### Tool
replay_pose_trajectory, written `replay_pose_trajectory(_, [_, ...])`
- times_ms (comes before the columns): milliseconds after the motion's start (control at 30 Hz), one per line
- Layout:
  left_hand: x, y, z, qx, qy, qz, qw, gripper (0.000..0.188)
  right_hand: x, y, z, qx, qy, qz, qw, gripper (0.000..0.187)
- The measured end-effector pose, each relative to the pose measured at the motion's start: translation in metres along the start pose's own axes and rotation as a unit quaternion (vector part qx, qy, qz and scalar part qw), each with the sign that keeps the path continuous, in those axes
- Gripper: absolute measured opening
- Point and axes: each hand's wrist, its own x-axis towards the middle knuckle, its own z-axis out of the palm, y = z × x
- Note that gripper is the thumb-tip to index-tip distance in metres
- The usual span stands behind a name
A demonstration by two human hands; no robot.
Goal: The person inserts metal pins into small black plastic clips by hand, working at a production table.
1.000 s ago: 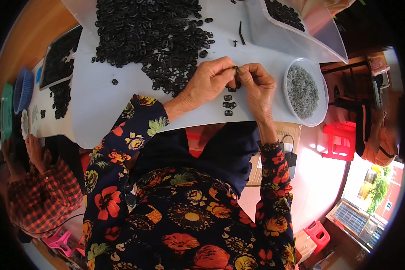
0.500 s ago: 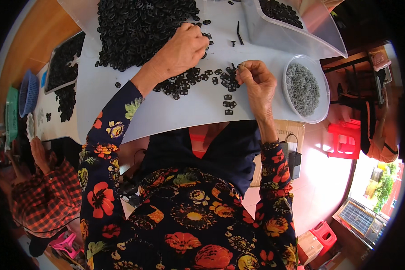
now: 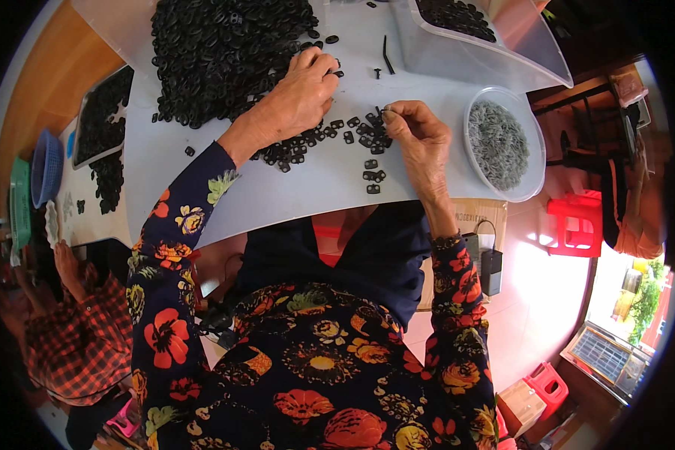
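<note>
My left hand point(image 3: 301, 96) rests at the right edge of a heap of small black oval plastic pieces point(image 3: 210, 60). Its fingers are bent down toward the table; whatever they grip is hidden under them. A few black pieces show beside its fingertips. Further right, my right hand point(image 3: 421, 141) pinches a thin dark piece point(image 3: 380, 112) between thumb and forefinger, too small to name. Just left of that pinch lie loose black two-holed pieces point(image 3: 369, 133). More of these two-holed pieces point(image 3: 298, 148) are scattered under my left wrist.
A round clear tub point(image 3: 538, 161) of small grey pieces stands at the right. Behind it is a translucent bin point(image 3: 457, 64) with black parts. A thin black rod point(image 3: 386, 54) and a small black screw-like piece point(image 3: 377, 73) lie between. A person in checked sleeves point(image 3: 82, 337) sits at left.
My left hand has come slightly nearer to me, its fingers a little less tightly curled. My right hand keeps its pinch beside the two-holed pieces. The whole view has shifted slightly.
</note>
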Motion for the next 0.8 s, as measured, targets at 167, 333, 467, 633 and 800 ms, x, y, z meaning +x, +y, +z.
replay_pose_trajectory(167, [0.009, 0.011, -0.003, -0.06, 0.049, -0.026, 0.997, 0.012, 0.001, 0.0, -0.001, 0.006, -0.011, -0.011, 1.0, 0.007])
replay_pose_trajectory(333, [0.017, 0.026, -0.002, -0.513, 0.026, -0.272, 0.814, 0.015, 0.0, -0.006, 0.002, 0.012, -0.028, 0.005, 1.0, 0.007])
replay_pose_trajectory(467, [0.015, 0.043, 0.007, -0.647, 0.027, -0.304, 0.699, 0.019, 0.001, -0.005, 0.002, 0.017, -0.041, 0.009, 0.999, 0.008])
replay_pose_trajectory(633, [0.012, 0.044, 0.01, -0.651, -0.03, -0.29, 0.701, 0.019, 0.004, 0.0, -0.001, 0.037, 0.003, -0.009, 0.999, 0.01])
replay_pose_trajectory(800, [0.015, 0.05, 0.01, -0.658, -0.017, -0.3, 0.69, 0.022, 0.004, 0.008, -0.006, 0.028, 0.011, -0.032, 0.999, 0.013])
